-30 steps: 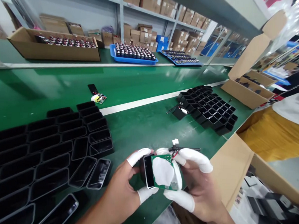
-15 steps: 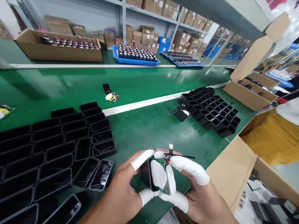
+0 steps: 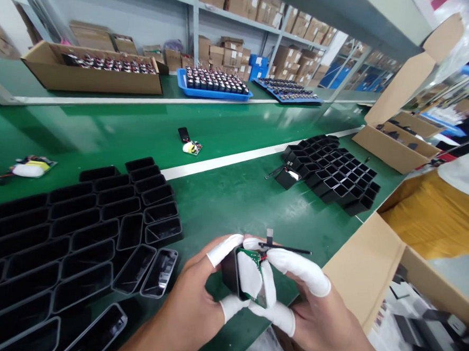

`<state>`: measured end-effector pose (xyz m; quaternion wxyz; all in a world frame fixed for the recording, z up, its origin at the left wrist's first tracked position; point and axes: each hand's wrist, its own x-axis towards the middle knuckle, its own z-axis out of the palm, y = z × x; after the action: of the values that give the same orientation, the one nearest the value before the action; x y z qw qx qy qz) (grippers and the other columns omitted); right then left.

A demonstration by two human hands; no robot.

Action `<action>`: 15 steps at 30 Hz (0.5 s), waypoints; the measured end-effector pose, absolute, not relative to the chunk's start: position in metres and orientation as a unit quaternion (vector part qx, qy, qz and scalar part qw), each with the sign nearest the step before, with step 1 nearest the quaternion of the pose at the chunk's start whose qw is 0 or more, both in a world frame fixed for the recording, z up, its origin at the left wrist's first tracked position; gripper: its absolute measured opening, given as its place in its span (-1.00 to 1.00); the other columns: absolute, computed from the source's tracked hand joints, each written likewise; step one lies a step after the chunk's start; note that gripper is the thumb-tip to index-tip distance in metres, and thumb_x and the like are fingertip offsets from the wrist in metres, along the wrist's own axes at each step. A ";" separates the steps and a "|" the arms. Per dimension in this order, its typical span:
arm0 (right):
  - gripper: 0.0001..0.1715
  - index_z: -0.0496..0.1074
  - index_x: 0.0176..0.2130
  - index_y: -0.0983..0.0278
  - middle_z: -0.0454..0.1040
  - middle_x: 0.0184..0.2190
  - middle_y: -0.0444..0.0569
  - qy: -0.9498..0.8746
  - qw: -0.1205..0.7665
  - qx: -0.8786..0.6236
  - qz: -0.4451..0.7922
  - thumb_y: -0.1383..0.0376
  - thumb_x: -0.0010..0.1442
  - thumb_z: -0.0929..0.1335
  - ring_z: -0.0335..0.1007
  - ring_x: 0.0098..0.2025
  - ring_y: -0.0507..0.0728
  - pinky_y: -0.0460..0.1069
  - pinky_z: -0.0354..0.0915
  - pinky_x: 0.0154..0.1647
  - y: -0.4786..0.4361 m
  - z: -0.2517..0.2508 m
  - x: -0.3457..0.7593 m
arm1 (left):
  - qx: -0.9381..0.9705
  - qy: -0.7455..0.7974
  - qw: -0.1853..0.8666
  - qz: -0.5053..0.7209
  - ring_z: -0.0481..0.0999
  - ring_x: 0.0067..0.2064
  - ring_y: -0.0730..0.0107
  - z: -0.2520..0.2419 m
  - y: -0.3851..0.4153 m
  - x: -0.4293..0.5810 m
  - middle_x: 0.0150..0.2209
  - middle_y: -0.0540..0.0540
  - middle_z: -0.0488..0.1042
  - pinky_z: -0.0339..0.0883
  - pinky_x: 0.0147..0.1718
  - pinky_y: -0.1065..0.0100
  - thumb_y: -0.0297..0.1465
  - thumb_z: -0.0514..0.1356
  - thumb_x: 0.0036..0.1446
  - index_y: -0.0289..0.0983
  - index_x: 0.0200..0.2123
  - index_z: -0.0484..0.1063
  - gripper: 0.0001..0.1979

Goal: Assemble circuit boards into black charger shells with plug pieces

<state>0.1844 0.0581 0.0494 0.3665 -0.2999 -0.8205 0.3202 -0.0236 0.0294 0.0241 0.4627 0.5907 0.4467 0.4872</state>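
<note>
Evidently a two-handed hold: circuit board (image 3: 250, 255) raised between the hands, tilted, one edge inside the mouth of a black case (image 3: 229, 276).

Left hand (image 3: 197, 292) bent round the case, thumb and forefinger closed on opposite sides. Right hand (image 3: 317, 310) half curled, thumb and fingers closed about the board's outer side; exact contact partly hidden.

Risks, as I judge them: board looks skewed to the opening; pressure at this slant could jam its edge on the rim or scrape the white pad (image 3: 250, 276). Black wire (image 3: 291, 249) pokes out past the right fingers; caught under them, it could drag on the red lead (image 3: 264, 256). White finger covers (image 3: 300, 269) might slip on the smooth case.

Edges: bench (image 3: 225, 201) ends just below the right hand; box flap (image 3: 362, 263) to that hand's right. Two slanted cases (image 3: 159, 273) near the left knuckles, a crowded block (image 3: 72, 224) beyond: little elbow room that way. Best space straight ahead of both hands, as far as a lone case (image 3: 286, 178), farther pack (image 3: 333, 176) beside it.
</note>
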 end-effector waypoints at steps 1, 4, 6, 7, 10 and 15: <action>-0.15 0.11 0.32 -0.08 0.46 0.18 -0.04 -0.816 0.366 -0.303 0.329 0.32 0.21 0.48 0.42 0.21 0.22 0.05 0.39 0.22 0.058 0.049 0.184 | 0.592 0.451 0.456 0.488 0.56 0.11 0.22 0.023 0.029 -0.024 0.16 0.13 0.48 0.50 0.11 0.26 -0.53 0.38 0.05 0.26 0.19 0.29 -0.25; -0.16 0.10 0.32 -0.09 0.45 0.19 -0.05 -0.807 0.370 -0.303 0.348 0.33 0.22 0.47 0.40 0.22 0.20 0.04 0.38 0.22 0.058 0.049 0.183 | 0.589 0.467 0.447 0.486 0.54 0.13 0.18 0.020 0.027 -0.023 0.17 0.12 0.47 0.50 0.12 0.21 -0.51 0.39 0.03 0.26 0.18 0.30 -0.26; -0.18 0.13 0.31 -0.10 0.48 0.15 -0.09 -0.805 0.377 -0.304 0.344 0.31 0.22 0.48 0.44 0.20 0.15 -0.03 0.37 0.21 0.057 0.049 0.183 | 0.585 0.475 0.448 0.481 0.54 0.14 0.16 0.020 0.027 -0.023 0.17 0.11 0.47 0.49 0.13 0.19 -0.51 0.39 0.03 0.24 0.18 0.31 -0.27; -0.20 0.14 0.30 -0.10 0.50 0.12 -0.10 -0.803 0.380 -0.306 0.341 0.30 0.22 0.48 0.45 0.18 0.13 -0.06 0.37 0.21 0.057 0.049 0.183 | 0.582 0.479 0.448 0.481 0.54 0.14 0.16 0.020 0.027 -0.023 0.18 0.10 0.47 0.49 0.13 0.19 -0.52 0.39 0.03 0.23 0.18 0.31 -0.27; -0.23 0.16 0.29 -0.10 0.51 0.10 -0.12 -0.800 0.383 -0.312 0.340 0.27 0.23 0.48 0.47 0.15 0.09 -0.11 0.37 0.19 0.055 0.049 0.183 | 0.584 0.477 0.449 0.479 0.55 0.13 0.19 0.022 0.028 -0.023 0.17 0.08 0.47 0.47 0.14 0.24 -0.53 0.39 0.03 0.18 0.18 0.32 -0.28; -0.22 0.10 0.31 -0.11 0.48 0.15 -0.13 -0.808 0.372 -0.306 0.339 0.27 0.26 0.45 0.43 0.20 0.09 -0.10 0.34 0.22 0.056 0.050 0.182 | 0.590 0.465 0.451 0.481 0.55 0.12 0.31 0.023 0.028 -0.024 0.16 0.19 0.46 0.46 0.12 0.38 -0.56 0.38 0.03 0.27 0.17 0.29 -0.24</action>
<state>0.1816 0.0558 0.0504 0.3718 -0.3059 -0.8080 0.3395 -0.0238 0.0277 0.0228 0.4512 0.5900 0.4653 0.4814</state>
